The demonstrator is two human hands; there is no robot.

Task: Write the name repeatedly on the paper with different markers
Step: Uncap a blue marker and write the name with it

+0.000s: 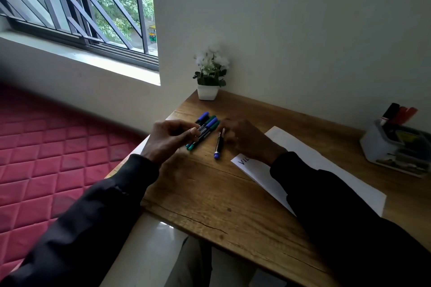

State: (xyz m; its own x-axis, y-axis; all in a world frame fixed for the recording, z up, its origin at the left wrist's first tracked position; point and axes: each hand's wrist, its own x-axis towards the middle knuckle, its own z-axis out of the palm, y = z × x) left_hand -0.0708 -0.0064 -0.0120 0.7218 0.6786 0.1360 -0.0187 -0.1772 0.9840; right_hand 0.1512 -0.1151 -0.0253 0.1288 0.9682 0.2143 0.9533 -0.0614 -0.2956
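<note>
Markers [205, 124] lie in a tight bundle on the wooden table [210, 193], near its far-left corner, barrels running from 1 o'clock down to 7 o'clock, with blue and green caps showing at both ends. Left hand [169, 137] comes in from 8 o'clock, fingers curled, thumb and fingertips [194, 131] pinching the barrels at the bundle's middle. One lone marker [218, 145] lies just beside the bundle at its 4 o'clock, apart from it, nearly straight along the 12–6 line, blue cap at the near end. Right hand [247, 141] is at the lone marker's 3 o'clock, fingers bent down over the marker's far end; contact seems made, but whether it pinches or only touches cannot be told. Paper [310, 158] – a white sheet – lies flat on the table at 4 o'clock of the right hand, partly under the dark right sleeve [338, 205]; some dark lettering [243, 161] shows at its near-left corner, mostly hidden by the wrist. A small white pot of white flowers [209, 77] stands at 12 o'clock of the bundle, against the wall. A pale desk organiser [384, 149] sits at the table's right edge, at 3 o'clock of the paper, with red-capped pens [404, 113] standing in it. A red quilted mattress [46, 147] lies at 9 o'clock of the table, under a barred window [81, 7].
</note>
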